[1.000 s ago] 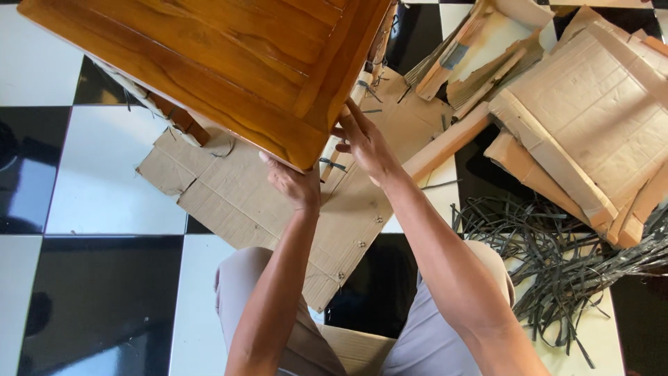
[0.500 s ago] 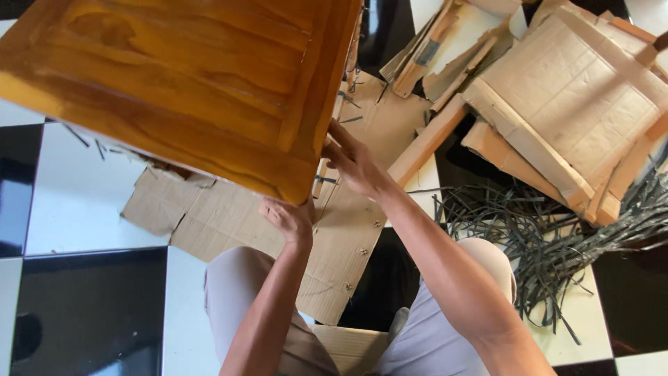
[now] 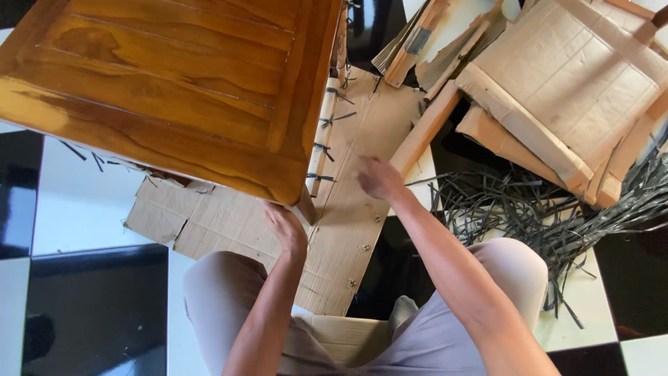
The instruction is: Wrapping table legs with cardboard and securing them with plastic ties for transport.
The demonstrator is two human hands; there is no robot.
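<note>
Head view: my left hand [image 3: 284, 226] is curling under the near corner of the varnished wooden tabletop [image 3: 174, 83], fingers mostly hidden beneath it, so I'm calling it a grip on the corner, though how tight I cannot tell. My right hand [image 3: 379, 177] is hovering open and empty, blurred, over the flattened cardboard sheet [image 3: 348, 230] on the checkered tile floor [image 3: 83, 306], clear of the tabletop. The tabletop is tilting up over my knees, filling the upper left.

Risk as I'm judging it: one hand is carrying a heavy slab, so the corner may be slipping and dropping onto my legs or the tiles. Black plastic straps [image 3: 529, 216] are lying loose at right and could be snagging a foot. A cardboard-wrapped frame [image 3: 570, 90] is crowding the upper right, so a swinging edge could be knocking it.
</note>
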